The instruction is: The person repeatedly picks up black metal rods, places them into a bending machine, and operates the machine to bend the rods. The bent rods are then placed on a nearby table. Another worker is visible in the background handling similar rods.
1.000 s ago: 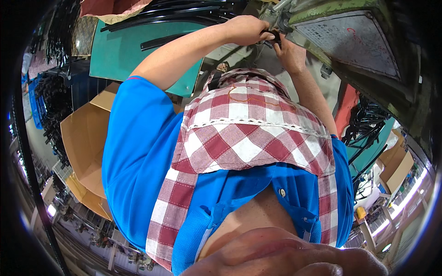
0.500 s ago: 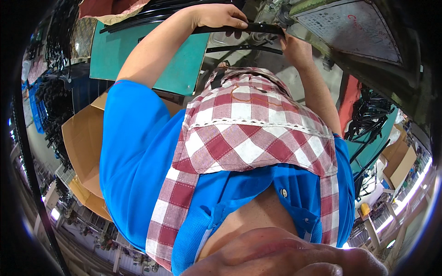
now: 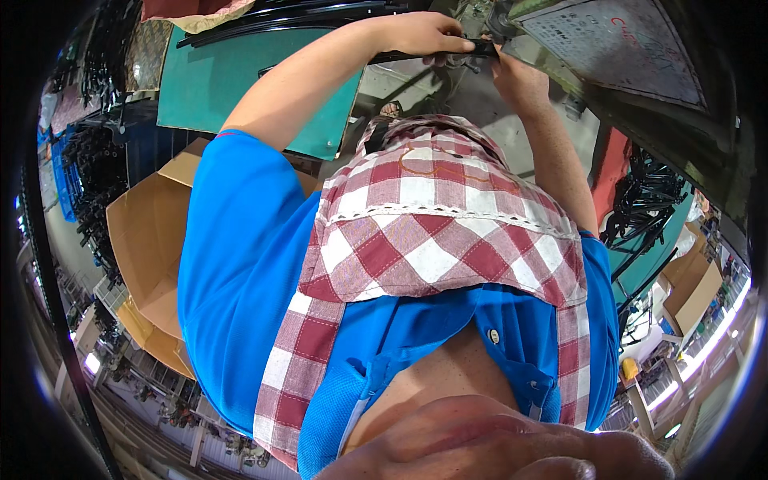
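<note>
A long, narrow black strip [image 3: 483, 48] spans the space between my two hands at the top of the view. My left hand [image 3: 424, 34] lies over it, with the fingers curled round it. At the strip's right end, my right hand [image 3: 520, 78] grips it between thumb and fingers; part of that grip is hidden. To the left, the strip runs on below my left wrist and forearm. Both hands are close together beside a greenish machine [image 3: 552, 68].
A teal tabletop [image 3: 216, 88] at the left bears a bundle of long black strips [image 3: 272, 22]. An open cardboard box [image 3: 144, 240] stands beside my left arm. At the right are a slanted written panel [image 3: 616, 52] on the machine and a heap of black parts [image 3: 646, 200].
My left hand has slid right, nearer my right hand, which has barely moved. A second dark strip seen below the held one no longer shows there.
</note>
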Motion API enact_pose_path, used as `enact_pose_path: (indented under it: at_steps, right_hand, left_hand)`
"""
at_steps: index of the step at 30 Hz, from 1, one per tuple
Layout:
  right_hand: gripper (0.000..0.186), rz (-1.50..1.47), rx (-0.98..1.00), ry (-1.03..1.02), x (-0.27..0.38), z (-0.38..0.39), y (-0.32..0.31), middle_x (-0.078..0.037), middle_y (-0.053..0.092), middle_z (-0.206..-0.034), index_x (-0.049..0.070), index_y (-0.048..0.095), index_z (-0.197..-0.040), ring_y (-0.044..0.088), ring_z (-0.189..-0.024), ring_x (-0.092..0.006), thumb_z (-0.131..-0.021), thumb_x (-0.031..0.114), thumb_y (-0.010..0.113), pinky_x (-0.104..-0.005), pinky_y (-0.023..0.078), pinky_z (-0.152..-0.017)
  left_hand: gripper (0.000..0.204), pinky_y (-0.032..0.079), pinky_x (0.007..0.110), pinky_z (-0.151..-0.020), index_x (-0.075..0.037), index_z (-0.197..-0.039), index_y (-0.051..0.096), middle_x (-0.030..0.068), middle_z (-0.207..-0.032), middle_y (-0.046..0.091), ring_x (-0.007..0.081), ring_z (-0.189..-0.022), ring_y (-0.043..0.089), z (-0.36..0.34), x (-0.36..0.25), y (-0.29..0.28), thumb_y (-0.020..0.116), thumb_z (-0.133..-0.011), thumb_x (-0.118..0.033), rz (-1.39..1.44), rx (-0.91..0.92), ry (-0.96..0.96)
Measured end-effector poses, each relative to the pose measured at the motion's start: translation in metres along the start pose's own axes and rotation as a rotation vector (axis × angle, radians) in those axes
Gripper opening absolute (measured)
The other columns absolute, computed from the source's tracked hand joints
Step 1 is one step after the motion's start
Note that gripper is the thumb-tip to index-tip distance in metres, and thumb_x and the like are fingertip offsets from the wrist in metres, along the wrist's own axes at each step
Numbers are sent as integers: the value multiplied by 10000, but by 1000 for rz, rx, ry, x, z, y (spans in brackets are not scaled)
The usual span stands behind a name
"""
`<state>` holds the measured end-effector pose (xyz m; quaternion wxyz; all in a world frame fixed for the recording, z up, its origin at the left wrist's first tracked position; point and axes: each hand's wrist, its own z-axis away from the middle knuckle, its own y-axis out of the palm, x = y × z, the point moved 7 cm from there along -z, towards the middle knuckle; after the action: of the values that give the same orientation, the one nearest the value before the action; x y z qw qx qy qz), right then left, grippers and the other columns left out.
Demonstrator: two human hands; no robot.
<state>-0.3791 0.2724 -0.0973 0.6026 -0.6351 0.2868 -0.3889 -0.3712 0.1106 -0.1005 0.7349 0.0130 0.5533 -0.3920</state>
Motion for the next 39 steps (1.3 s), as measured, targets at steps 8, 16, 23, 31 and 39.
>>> enact_pose_path:
  at_steps: [8, 16, 23, 31, 39]
  right_hand:
    - [333, 8, -45, -161, 7, -5, -9, -165, 676, -926, 152, 618, -1147, 671, -806, -328, -901, 376, 589, -422, 540, -665]
    - [491, 49, 171, 19, -2, -2, 34, -93, 694, -941, 338, 405, -1404, 679, -824, -316, -936, 428, 519, -426, 537, -626]
    - [481, -19, 233, 42, 3, -6, 28, -132, 681, -993, 248, 438, -1382, 655, -895, -356, -931, 394, 525, -458, 518, -754]
    - [477, -20, 277, -64, -5, -17, 40, -169, 587, -1242, 162, 492, -1344, 552, -1139, -349, -920, 374, 541, -434, 451, -931]
    - [555, -72, 280, 52, 6, -9, 9, -167, 631, -1171, 204, 433, -1402, 615, -1045, -346, -934, 500, 469, -433, 501, -853]
  left_hand:
    - [394, 518, 464, -650, -88, -981, 611, 144, -736, 664, 358, -739, 661, -2, -26, 9, 545, -913, -470, -706, -298, 298]
    - [313, 518, 469, -629, -146, -974, 646, 127, -691, 650, 352, -711, 654, -8, -20, 12, 604, -870, -438, -791, -280, 333]
    - [324, 533, 468, -634, -117, -998, 630, 140, -777, 662, 358, -738, 658, -11, -17, 12, 621, -867, -413, -769, -264, 309]
    - [396, 522, 457, -663, -86, -945, 604, 149, -761, 666, 360, -768, 657, -18, -5, 17, 580, -886, -477, -719, -216, 301]
    - [555, 488, 379, -629, -77, -938, 694, 113, -713, 628, 253, -629, 597, -33, 6, 9, 457, -941, -579, -190, -25, 52]
